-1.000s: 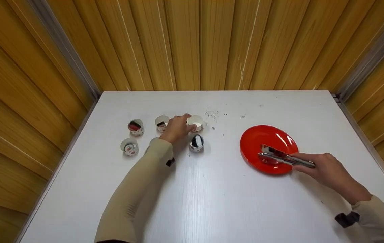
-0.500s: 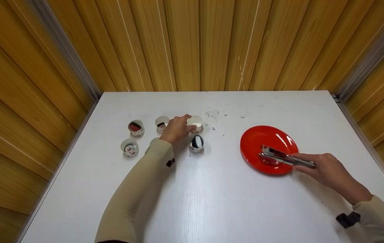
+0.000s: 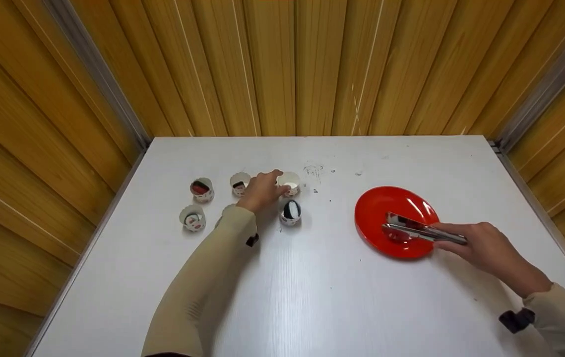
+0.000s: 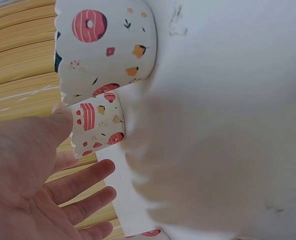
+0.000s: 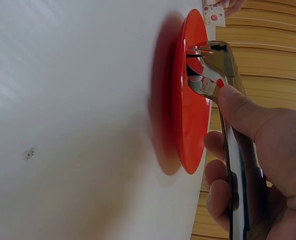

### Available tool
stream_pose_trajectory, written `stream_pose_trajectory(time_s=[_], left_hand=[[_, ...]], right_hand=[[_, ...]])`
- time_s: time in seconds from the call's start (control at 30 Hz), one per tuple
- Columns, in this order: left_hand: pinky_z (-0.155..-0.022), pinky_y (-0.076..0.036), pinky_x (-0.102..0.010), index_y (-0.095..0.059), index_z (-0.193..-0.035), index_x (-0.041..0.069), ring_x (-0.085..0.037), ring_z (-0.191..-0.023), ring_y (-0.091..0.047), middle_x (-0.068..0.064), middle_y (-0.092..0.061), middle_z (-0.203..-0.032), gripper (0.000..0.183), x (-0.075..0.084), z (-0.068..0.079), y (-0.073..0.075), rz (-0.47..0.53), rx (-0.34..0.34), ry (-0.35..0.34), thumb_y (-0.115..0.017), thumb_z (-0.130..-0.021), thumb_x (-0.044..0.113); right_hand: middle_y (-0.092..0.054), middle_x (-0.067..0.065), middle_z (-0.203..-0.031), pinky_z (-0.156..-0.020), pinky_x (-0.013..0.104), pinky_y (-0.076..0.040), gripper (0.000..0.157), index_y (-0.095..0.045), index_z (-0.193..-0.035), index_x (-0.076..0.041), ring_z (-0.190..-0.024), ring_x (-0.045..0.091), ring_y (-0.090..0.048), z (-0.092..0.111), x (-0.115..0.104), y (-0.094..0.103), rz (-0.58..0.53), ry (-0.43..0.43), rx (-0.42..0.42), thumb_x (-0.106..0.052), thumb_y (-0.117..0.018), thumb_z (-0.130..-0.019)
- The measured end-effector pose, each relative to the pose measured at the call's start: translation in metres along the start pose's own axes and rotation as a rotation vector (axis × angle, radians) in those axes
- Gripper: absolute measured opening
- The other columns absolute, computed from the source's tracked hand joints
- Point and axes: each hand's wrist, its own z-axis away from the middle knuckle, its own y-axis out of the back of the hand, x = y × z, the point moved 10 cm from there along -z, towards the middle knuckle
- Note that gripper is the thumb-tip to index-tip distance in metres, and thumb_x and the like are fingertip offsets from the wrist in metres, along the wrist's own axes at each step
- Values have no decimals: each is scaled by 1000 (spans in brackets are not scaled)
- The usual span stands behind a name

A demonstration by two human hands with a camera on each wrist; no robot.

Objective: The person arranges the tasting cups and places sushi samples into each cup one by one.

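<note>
My left hand (image 3: pixel 261 191) is at a white paper baking cup (image 3: pixel 290 184), thumb and forefinger at its rim. In the left wrist view this cup (image 4: pixel 98 125) shows a printed cake slice, and the other fingers stretch out free of it. My right hand (image 3: pixel 490 250) grips metal serving tongs (image 3: pixel 423 232), whose fork-like and broad tips reach low over the red plate (image 3: pixel 371 213). Dark and pale patches show between the tips in the right wrist view; I cannot tell whether they are a held piece or reflections.
Nearest my left hand, a baking cup (image 3: pixel 290 218) bears a round black-and-white piece (image 3: pixel 292 210). Further left stand cups with a red-and-black piece (image 3: pixel 200 187), a dark-topped piece (image 3: pixel 238 186) and a pale piece (image 3: pixel 193 220). Another cup (image 3: pixel 226 210) is mostly hidden by my left sleeve.
The whole scene shifts slightly down with the head camera. Both hands keep their places, and the tongs' arms look closer together than one second ago.
</note>
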Motion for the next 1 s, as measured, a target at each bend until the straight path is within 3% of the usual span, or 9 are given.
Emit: stream_pose_trajectory(time_s=[0.13, 0.53, 1.0], left_hand=[[-94, -54, -39, -57, -145, 8, -25, -111, -69, -13, -69, -129, 54, -1, -1, -2, 12, -12, 5, -68, -101, 36], [-92, -55, -39, -58, -144, 8, -26, -109, -69, -13, -70, -127, 53, 1, -4, -2, 15, -13, 0, -69, -100, 35], [-91, -55, -40, -58, -143, 7, -26, -109, -69, -13, -71, -125, 52, 1, -1, 0, 28, -5, -4, -69, -100, 34]], right_hand=[[-64, -9, -69, -50, 25, -36, 50, -71, -133, -15, -58, 13, -44, -3, -3, 5, 4, 1, 4, -26, -84, -87], [-77, 2, -94, -54, 25, -43, 47, -71, -133, -19, -70, 18, -55, -23, -20, 20, 48, 43, 14, -23, -83, -89], [-78, 4, -94, -54, 24, -46, 49, -71, -134, -19, -64, 15, -55, -49, -43, 29, 83, 120, 62, -21, -84, -87]])
